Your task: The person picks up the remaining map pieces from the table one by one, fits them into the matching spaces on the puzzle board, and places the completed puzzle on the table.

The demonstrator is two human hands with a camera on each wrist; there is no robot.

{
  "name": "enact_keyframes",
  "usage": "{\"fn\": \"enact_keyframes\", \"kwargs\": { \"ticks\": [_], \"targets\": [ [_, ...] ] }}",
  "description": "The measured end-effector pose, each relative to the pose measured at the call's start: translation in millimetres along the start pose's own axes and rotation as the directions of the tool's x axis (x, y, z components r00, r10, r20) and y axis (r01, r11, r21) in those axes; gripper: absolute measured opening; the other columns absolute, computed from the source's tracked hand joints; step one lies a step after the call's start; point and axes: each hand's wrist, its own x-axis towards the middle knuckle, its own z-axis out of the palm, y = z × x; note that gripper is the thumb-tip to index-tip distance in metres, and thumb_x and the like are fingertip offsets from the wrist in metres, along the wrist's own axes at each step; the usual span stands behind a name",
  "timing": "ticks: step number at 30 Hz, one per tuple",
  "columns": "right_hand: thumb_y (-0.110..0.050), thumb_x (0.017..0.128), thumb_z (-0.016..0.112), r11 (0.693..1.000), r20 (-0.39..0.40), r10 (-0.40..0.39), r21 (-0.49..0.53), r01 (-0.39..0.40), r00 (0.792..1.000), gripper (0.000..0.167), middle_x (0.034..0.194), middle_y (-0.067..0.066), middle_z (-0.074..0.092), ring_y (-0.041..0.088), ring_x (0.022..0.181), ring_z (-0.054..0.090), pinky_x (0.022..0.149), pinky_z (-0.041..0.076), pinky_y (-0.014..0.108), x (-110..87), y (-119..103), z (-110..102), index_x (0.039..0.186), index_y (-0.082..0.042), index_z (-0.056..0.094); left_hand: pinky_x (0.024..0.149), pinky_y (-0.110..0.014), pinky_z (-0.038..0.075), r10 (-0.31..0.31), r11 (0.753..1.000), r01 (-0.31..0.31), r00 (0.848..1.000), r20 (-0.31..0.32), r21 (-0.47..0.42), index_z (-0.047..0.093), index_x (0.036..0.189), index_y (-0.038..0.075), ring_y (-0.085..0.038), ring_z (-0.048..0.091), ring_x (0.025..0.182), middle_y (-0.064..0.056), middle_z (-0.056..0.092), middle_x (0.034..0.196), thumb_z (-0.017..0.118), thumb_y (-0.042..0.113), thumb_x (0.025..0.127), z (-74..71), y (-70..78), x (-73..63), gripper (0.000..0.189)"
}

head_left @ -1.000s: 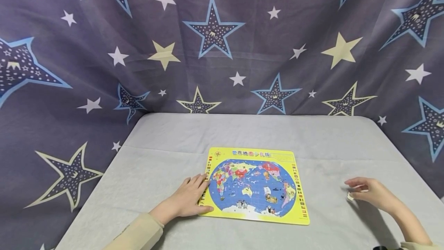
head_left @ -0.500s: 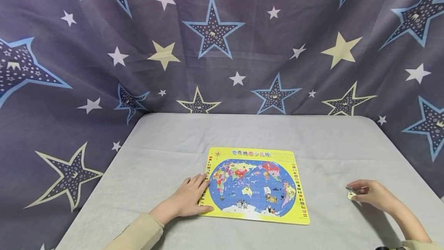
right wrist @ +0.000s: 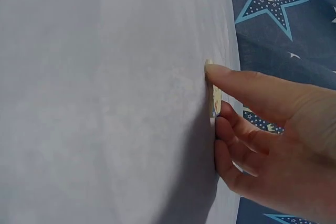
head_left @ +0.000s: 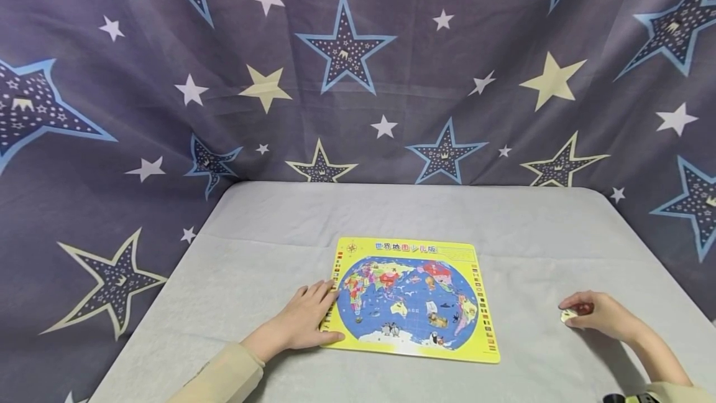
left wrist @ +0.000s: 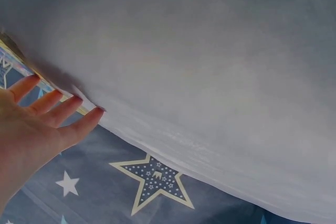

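A world map puzzle (head_left: 414, 353) with a yellow border and blue oval lies flat on the table. Along its left edge rests my left hand (head_left: 304, 316), fingers stretched and thumb at the lower corner. The left wrist view shows that hand (left wrist: 42, 124) with straight, spread fingers by the puzzle's edge (left wrist: 21, 66). To the right of the map, my right hand (head_left: 606, 316) pinches a small pale puzzle piece (head_left: 567, 314) low over the cloth. In the right wrist view, the thumb lies on the piece (right wrist: 214, 95) and the other fingers curl at its lower end.
A light grey cloth (head_left: 268, 216) covers the table. Behind it and at both sides hangs a dark curtain (head_left: 358, 111) printed with stars. The strip of cloth (head_left: 526, 303) between the map and my right hand is bare.
My right fingers have drawn in around the small piece, and that hand has shifted slightly. The left hand and the map stay where they were.
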Motion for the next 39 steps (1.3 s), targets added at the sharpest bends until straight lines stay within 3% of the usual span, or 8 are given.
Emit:
{"fn": "enact_keyframes", "kwargs": {
  "ticks": [9,20,30,39],
  "targets": [
    [-0.002,0.072,0.068,0.995,0.064,-0.009,0.102,0.002,0.998,0.02,0.07,-0.015,0.051,-0.005,0.063,0.042,0.051,0.038,0.018,0.8,3.0,-0.7,0.083,0.012,0.059,0.095,-0.053,0.026,-0.005,1.0,0.005,1.0,0.012,0.002,0.035,0.134,0.007,-0.031,0.028,0.126,-0.014,0.029,0.139,0.038,0.072,0.076,0.5,-0.3,-1.0,0.087],
    [0.002,0.072,0.066,0.997,0.103,0.028,0.071,-0.035,0.994,0.017,0.068,-0.013,0.049,-0.004,0.06,0.04,0.051,0.035,0.019,3.6,1.3,-1.9,0.082,0.013,0.058,0.096,-0.054,0.026,-0.005,1.0,0.005,1.0,0.01,-0.01,0.034,0.135,0.007,-0.033,0.028,0.126,-0.015,0.029,0.139,0.039,0.07,0.076,-0.6,1.2,-2.6,0.087],
    [0.001,0.071,0.067,0.996,0.095,0.037,0.079,-0.045,0.995,0.017,0.067,-0.013,0.046,-0.005,0.06,0.039,0.05,0.035,0.02,4.3,1.1,-2.0,0.082,0.011,0.058,0.095,-0.054,0.027,0.005,1.0,-0.005,1.0,0.001,-0.005,0.036,0.133,0.005,-0.033,0.029,0.125,-0.015,0.03,0.138,0.039,0.07,0.076,-0.4,0.1,-1.4,0.086],
    [0.001,0.071,0.067,0.992,0.072,-0.007,0.127,-0.002,0.997,0.018,0.068,-0.015,0.046,-0.005,0.06,0.04,0.049,0.035,0.02,3.0,0.7,-0.6,0.081,0.012,0.057,0.095,-0.054,0.026,0.005,1.0,-0.005,1.0,0.003,-0.005,0.035,0.134,0.006,-0.032,0.028,0.125,-0.015,0.029,0.138,0.039,0.07,0.076,-0.6,0.2,-1.1,0.086]
  ]
}}
